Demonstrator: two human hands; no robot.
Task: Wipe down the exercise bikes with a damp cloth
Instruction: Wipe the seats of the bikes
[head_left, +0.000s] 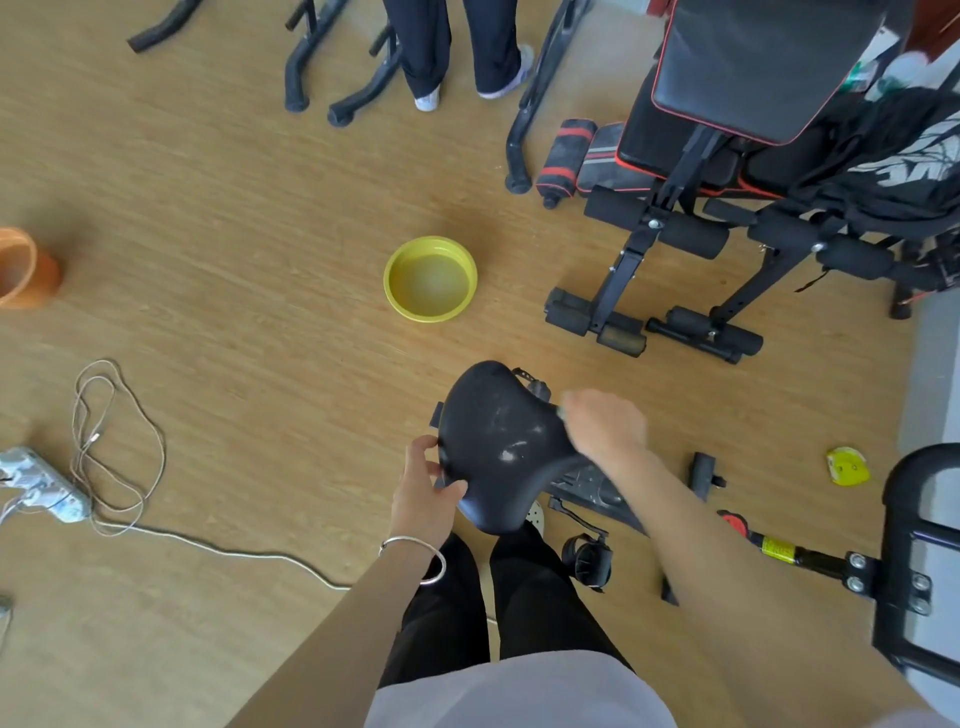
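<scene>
Two hands meet at a black bike saddle (498, 441), seen from above. The left hand (426, 478) grips the saddle's left edge, thumb on the top surface and fingers curled round the rim; a thin metal bracelet (410, 541) circles that wrist. The right hand (605, 423) lies over the saddle's right side, at the narrowing of the seat. It is blurred, so whether its fingers are curled or straight cannot be told. A small greyish scrap shows at its fingertips, and it cannot be made out as a cloth. Pale smears and scuffs mark the saddle top between the two hands.

Below the right forearm lie parts of the bike: a black pedal with a strap (587, 561) and a black bar with a yellow label (776, 548). Beyond the hands, well apart from them on the wooden floor (234, 208), stands a yellow bowl (431, 315) holding water. Far to the left of the left hand are an orange pot (23, 270) and a power strip (44, 486) with looped cables. To the right of the right hand lies a small yellow tape measure (847, 466). Farther beyond the right hand stands a black weight bench (769, 67) with red trim. Another person's legs (457, 47) stand farthest from both hands.
</scene>
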